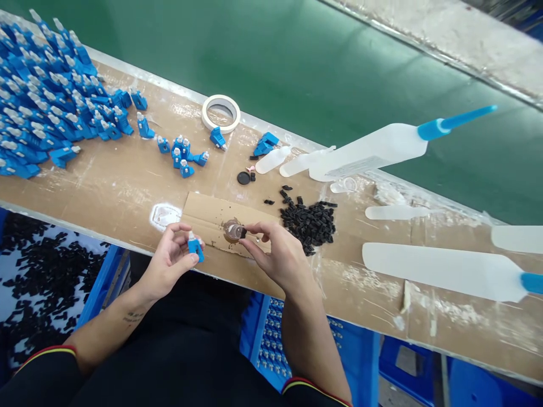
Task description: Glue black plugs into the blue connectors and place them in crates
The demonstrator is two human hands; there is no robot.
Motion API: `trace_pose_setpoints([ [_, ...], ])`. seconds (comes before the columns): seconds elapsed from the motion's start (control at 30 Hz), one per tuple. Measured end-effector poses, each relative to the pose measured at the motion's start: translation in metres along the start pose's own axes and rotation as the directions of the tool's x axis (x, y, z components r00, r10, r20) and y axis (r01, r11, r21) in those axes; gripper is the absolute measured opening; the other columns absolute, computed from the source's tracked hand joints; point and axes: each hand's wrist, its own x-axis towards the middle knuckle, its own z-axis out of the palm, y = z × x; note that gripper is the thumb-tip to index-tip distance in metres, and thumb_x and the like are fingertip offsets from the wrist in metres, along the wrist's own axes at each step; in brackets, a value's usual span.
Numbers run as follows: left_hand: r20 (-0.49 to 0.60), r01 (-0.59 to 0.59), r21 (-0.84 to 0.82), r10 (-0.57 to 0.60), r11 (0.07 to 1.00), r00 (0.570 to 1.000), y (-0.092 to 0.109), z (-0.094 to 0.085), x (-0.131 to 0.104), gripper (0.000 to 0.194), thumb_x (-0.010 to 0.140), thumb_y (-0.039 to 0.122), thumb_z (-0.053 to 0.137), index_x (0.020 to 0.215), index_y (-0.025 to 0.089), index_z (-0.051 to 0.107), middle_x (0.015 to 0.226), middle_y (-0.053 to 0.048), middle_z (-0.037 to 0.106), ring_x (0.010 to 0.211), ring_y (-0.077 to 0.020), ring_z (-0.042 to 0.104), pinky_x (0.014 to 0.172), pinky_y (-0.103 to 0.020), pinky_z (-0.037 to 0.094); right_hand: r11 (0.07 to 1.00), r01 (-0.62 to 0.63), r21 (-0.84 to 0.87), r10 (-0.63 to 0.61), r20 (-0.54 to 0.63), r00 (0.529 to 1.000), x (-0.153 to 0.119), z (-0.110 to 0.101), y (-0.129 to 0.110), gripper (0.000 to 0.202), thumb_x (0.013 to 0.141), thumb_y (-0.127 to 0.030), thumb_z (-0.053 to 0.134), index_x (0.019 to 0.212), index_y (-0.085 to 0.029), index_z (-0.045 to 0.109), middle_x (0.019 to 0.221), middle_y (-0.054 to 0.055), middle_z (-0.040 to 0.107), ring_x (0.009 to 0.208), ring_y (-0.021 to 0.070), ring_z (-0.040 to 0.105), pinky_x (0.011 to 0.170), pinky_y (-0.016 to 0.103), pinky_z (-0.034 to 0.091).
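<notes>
Left hand (169, 257): you are pinching the blue part (195, 247) above the counter (127, 186)'s near edge.
White tip (192, 235): pointing away from you, long axis running outward.
Right hand (282, 251): you are pinching a black piece (243, 232) at the small cup (231, 230), contents unclear.
Blue tray (261, 330): holding rows of small parts.

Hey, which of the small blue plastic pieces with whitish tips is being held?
The small blue plastic piece in the left hand: that one is held up, while the others, on the brown tabletop, are clear of both hands.
</notes>
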Motion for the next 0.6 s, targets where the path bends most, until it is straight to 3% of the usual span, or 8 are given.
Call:
trace_pose_setpoints([
  [0.07, -0.001, 0.012, -0.001, -0.012, 1.0, 1.0, 0.001, 0.002, 0.001, 0.042, 0.086, 0.028, 0.075, 0.118, 0.023, 0.049, 0.1, -0.005, 0.067, 0.095, -0.0167, 0.066, 0.085, -0.03, 0.052, 0.996, -0.043, 0.075, 0.049, -0.08, 0.996, -0.004, -0.001, 0.001, 0.026, 0.086, -0.029, 0.076, 0.108, -0.023, 0.063, 0.093, 0.005, 0.075, 0.075, 0.0182, 0.069, 0.068, 0.032, 0.058],
  [0.13, 0.008, 0.031, -0.022, -0.031, 0.999, 1.0, 0.002, 0.007, 0.004, 0.04, 0.084, 0.03, 0.077, 0.114, 0.022, 0.052, 0.099, -0.006, 0.07, 0.094, -0.0177, 0.069, 0.081, -0.029, 0.054, 0.965, -0.07, 0.253, 0.125, -0.21, 0.97, -0.01, 0.0, 0.0, 0.035, 0.08, -0.024, 0.082, 0.108, -0.024, 0.062, 0.096, 0.004, 0.075, 0.074, 0.0172, 0.068, 0.068, 0.032, 0.058],
  [0.27, 0.048, 0.072, -0.06, -0.069, 0.996, 0.996, -0.001, 0.025, 0.01, 0.042, 0.078, 0.036, 0.084, 0.107, 0.02, 0.058, 0.096, -0.006, 0.073, 0.09, -0.0179, 0.07, 0.075, -0.026, 0.056, 0.806, 0.037, 0.59, 0.232, -0.373, 0.898, -0.021, 0.006, -0.01, 0.034, 0.078, -0.016, 0.082, 0.104, -0.024, 0.064, 0.094, 0.005, 0.075, 0.079, 0.0192, 0.07, 0.064, 0.032, 0.059],
  [0.37, 0.088, 0.085, -0.054, -0.08, 0.995, 0.993, -0.005, 0.038, 0.014, 0.043, 0.073, 0.037, 0.087, 0.104, 0.02, 0.062, 0.095, -0.006, 0.073, 0.09, -0.0176, 0.07, 0.077, -0.027, 0.057, 0.784, 0.08, 0.615, 0.199, -0.372, 0.907, -0.026, 0.008, -0.024, 0.025, 0.079, -0.016, 0.081, 0.099, -0.025, 0.068, 0.092, 0.005, 0.076, 0.084, 0.022, 0.072, 0.067, 0.036, 0.061],
  [0.6, 0.125, 0.029, -0.105, -0.016, 0.994, 0.992, -0.008, 0.049, 0.014, 0.043, 0.069, 0.032, 0.09, 0.102, 0.02, 0.065, 0.092, -0.004, 0.072, 0.086, -0.016, 0.069, 0.074, -0.025, 0.057, 0.873, 0.123, 0.471, 0.02, -0.287, 0.958, -0.023, 0.004, -0.041, 0.02, 0.08, -0.017, 0.08, 0.097, -0.025, 0.072, 0.093, 0.006, 0.077, 0.08, 0.023, 0.074, 0.07, 0.04, 0.064],
])
